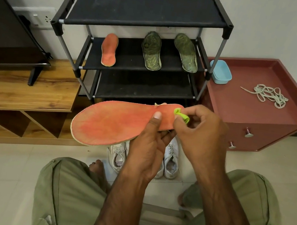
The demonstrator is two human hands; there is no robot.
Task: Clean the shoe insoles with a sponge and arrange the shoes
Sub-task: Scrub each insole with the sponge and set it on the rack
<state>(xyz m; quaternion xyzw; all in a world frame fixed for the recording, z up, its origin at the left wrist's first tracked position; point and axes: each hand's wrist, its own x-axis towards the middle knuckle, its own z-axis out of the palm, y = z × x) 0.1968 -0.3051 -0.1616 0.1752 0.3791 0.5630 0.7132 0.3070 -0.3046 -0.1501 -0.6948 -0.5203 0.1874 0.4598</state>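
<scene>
Three insoles [152, 50] lay across the rack's middle shelf [130, 59], while the left hand [148, 147] gripped the fourth insole [115, 122], the right hand [201, 132] pinched the sponge [182, 115] against its end, and the shoes [171, 160] were not yet arranged.

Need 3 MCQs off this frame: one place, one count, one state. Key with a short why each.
1. Where is the blue tub? A) on the red cabinet B) on the floor C) on the wooden TV unit
2. How many insoles lie on the shoe rack? A) one B) three C) five
3. The right hand is: A) open, idle B) gripping a shoelace C) pinching the green sponge
Key: 1 A, it sits in the cabinet's back corner. 2 B, one small orange insole, two green insoles, middle shelf. 3 C, pinched against the held orange insole in the left hand.
</scene>
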